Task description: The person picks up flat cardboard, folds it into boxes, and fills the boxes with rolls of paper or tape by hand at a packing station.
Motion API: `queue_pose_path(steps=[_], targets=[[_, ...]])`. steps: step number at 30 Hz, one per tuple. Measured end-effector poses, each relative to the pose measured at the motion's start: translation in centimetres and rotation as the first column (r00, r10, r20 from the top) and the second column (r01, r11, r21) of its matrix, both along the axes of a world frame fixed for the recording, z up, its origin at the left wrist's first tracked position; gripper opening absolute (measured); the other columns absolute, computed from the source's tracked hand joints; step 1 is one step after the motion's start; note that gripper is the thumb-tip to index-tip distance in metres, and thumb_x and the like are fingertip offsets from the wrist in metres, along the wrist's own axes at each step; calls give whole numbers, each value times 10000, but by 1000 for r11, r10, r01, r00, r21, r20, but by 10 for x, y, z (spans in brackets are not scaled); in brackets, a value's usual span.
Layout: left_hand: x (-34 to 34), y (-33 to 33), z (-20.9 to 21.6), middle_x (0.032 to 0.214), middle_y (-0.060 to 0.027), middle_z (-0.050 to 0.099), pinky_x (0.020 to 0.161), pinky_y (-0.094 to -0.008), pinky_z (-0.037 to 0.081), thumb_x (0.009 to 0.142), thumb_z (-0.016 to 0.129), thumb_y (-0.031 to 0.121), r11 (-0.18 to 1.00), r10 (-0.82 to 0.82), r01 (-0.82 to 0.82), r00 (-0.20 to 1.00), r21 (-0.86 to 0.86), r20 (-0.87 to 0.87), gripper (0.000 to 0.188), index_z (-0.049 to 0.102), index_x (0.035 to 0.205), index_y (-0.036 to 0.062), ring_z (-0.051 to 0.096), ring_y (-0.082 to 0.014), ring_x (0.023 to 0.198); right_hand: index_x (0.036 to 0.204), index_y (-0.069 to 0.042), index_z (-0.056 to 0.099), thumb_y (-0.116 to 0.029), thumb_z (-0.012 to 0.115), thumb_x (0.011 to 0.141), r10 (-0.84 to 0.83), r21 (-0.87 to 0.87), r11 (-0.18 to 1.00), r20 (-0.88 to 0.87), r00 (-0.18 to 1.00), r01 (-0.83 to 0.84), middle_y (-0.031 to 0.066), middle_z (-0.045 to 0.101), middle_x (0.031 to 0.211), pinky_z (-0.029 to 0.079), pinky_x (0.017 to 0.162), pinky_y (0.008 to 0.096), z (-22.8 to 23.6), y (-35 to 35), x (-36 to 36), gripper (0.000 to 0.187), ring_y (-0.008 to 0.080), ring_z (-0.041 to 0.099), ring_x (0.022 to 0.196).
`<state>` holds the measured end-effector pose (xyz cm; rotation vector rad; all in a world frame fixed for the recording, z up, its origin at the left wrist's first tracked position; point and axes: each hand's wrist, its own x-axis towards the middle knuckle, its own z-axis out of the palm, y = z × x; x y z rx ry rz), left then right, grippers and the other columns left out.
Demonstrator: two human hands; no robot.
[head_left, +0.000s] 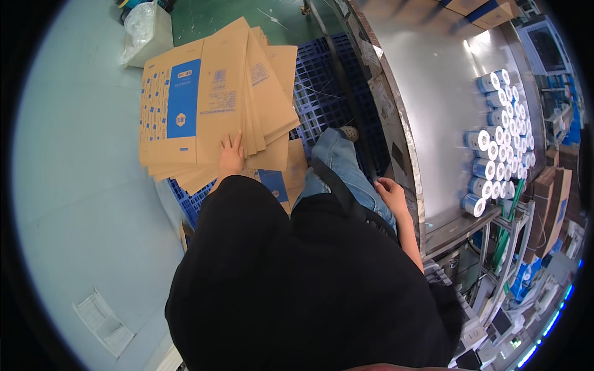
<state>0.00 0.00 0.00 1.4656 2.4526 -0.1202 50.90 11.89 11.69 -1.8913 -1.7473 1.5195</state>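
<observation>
My left hand (pixel 231 157) lies open, fingers spread, on the top sheet of a stack of flattened cardboard boxes (pixel 213 86). The boxes are brown with blue printed panels, and the sheets fan out unevenly to the right. Another flat carton with a blue panel (pixel 273 183) shows below the stack, partly hidden by my sleeve. Beside my thigh, my right hand (pixel 392 195) hangs near the edge of the metal table (pixel 427 93). Its fingers are loosely bent, and I see nothing in them.
A blue plastic pallet (pixel 315 77) lies under the stack. Several white-and-blue cylindrical cans or rolls (pixel 495 136) stand on the metal table to the right. A pale bin with a clear plastic bag (pixel 143 25) is at the far left. Brown cartons (pixel 549 210) stand beyond the table.
</observation>
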Motion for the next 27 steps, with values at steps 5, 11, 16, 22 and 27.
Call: queue_pose_path(steps=[5, 11, 16, 22, 27], targets=[[34, -5, 80, 1514, -121, 113, 977, -606, 338, 809, 620, 175, 978, -39, 30, 998, -205, -39, 839, 107, 1453, 338, 218, -382, 1349, 1033, 14, 635, -259, 635, 834, -64, -59, 996, -24, 998, 63, 164, 681, 895, 495, 752, 294, 1, -16, -5, 338, 203, 664, 836], [17, -2, 71, 1521, -70, 128, 969, -593, 356, 774, 613, 65, 917, -331, 229, 894, -326, -303, 895, 85, 1464, 279, 259, -368, 1340, 1020, 15, 640, -258, 638, 828, 29, -29, 999, -13, 999, -30, 166, 682, 883, 496, 750, 298, 12, -16, -15, 333, 205, 664, 838], [-4, -13, 51, 1477, -67, 251, 849, -481, 472, 770, 627, 132, 926, -372, 325, 867, -190, -332, 811, 189, 1447, 216, 380, -346, 1259, 1018, 13, 640, -258, 641, 829, 42, 15, 999, 20, 999, -43, 161, 682, 879, 497, 743, 296, 2, -23, -13, 331, 204, 662, 821], [-27, 59, 109, 1332, -131, 456, 809, -422, 493, 840, 555, 182, 898, -329, 394, 898, 198, -293, 557, 365, 1360, 120, 536, -341, 1068, 1025, 4, 638, -265, 650, 826, -9, 9, 1000, -4, 1000, 9, 139, 683, 881, 497, 760, 295, 17, -28, -7, 335, 201, 658, 833], [31, 212, 306, 938, -98, 661, 643, -362, 507, 845, 589, 98, 306, -96, 538, 838, 786, -536, 209, 611, 1053, 98, 631, -278, 774, 1115, 18, 584, -211, 633, 850, -109, 144, 981, -123, 986, 127, 136, 670, 965, 497, 792, 285, 63, 3, -8, 353, 176, 643, 904]])
